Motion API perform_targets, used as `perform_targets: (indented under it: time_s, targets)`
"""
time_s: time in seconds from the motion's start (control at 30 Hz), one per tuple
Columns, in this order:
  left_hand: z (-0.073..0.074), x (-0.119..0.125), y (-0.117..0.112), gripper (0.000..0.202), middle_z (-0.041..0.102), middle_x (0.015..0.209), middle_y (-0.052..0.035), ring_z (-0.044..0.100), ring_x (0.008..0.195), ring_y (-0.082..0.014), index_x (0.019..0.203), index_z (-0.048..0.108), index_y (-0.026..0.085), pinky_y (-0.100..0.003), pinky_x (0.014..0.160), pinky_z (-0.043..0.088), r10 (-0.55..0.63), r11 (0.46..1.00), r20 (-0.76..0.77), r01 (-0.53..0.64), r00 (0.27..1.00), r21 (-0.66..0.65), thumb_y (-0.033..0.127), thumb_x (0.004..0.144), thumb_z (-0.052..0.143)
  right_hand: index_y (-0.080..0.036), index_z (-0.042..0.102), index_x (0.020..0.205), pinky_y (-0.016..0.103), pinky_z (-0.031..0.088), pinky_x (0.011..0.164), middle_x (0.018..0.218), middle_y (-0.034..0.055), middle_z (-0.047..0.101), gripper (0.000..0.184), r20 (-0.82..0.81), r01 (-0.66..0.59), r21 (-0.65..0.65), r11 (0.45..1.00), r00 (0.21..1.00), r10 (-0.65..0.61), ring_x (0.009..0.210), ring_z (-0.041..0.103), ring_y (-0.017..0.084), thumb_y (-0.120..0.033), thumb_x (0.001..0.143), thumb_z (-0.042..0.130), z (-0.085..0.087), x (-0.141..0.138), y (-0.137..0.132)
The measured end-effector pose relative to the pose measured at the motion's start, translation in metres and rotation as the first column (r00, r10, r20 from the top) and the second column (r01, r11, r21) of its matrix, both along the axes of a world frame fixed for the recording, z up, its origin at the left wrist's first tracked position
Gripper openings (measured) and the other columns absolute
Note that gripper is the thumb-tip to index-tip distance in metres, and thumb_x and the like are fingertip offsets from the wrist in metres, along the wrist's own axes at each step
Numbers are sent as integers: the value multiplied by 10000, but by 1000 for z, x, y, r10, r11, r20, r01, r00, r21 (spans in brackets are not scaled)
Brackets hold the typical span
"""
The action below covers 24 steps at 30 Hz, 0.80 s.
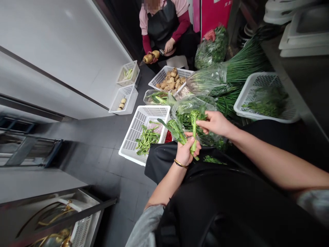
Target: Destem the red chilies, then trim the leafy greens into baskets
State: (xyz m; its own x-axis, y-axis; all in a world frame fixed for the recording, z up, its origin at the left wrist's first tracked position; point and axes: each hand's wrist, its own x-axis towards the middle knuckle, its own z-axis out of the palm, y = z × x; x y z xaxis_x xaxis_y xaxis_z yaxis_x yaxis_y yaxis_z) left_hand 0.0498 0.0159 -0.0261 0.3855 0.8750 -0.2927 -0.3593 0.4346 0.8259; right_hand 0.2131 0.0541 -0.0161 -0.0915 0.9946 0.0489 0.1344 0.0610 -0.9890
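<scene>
My left hand is closed around the lower end of a green broccolini stalk and a leafy piece that leans away to the left. The stalk stands nearly upright above my lap. Near its flowery top, my right hand pinches the same stalk between thumb and fingers. A clear plastic bag of leafy greens lies just beyond my hands. To their left, a white slotted basket holds several cut green stalks. Small green bits rest on my dark apron.
Opposite, a person peels a potato over a basket of potatoes. Long green stalks in plastic and a white basket of greens lie right. Two small baskets stand by the wall. A metal rack is lower left.
</scene>
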Motion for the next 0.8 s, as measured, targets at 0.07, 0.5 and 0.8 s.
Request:
perform_targets:
  time_s: [0.07, 0.5, 0.8]
  targets:
    - [1, 3, -2, 396, 617, 560, 7, 476, 331, -90, 927, 449, 188, -153, 294, 275, 64, 996, -1, -64, 998, -63, 431, 733, 694, -193, 468, 663, 293, 431, 565, 642, 57, 575, 211, 239, 100, 229, 968, 959, -155, 597, 548, 172, -347, 755, 580, -4, -6, -6]
    - [0, 0, 1, 430, 514, 598, 78, 413, 370, -28, 886, 504, 183, -144, 321, 294, 284, 950, -225, -243, 932, 195, 346, 617, 798, -165, 520, 598, 250, 441, 485, 462, 11, 545, 395, -259, -363, -79, 928, 907, 333, 428, 501, 109, -500, 764, 650, 21, -1, -31]
    - [0, 3, -3, 456, 492, 577, 82, 413, 384, -34, 899, 489, 185, -145, 344, 258, 127, 992, -196, -122, 972, 33, 332, 600, 800, -181, 474, 653, 239, 375, 468, 523, 1, 521, 309, 231, 15, 160, 987, 971, -53, 457, 476, 113, -424, 833, 538, -8, -8, -1]
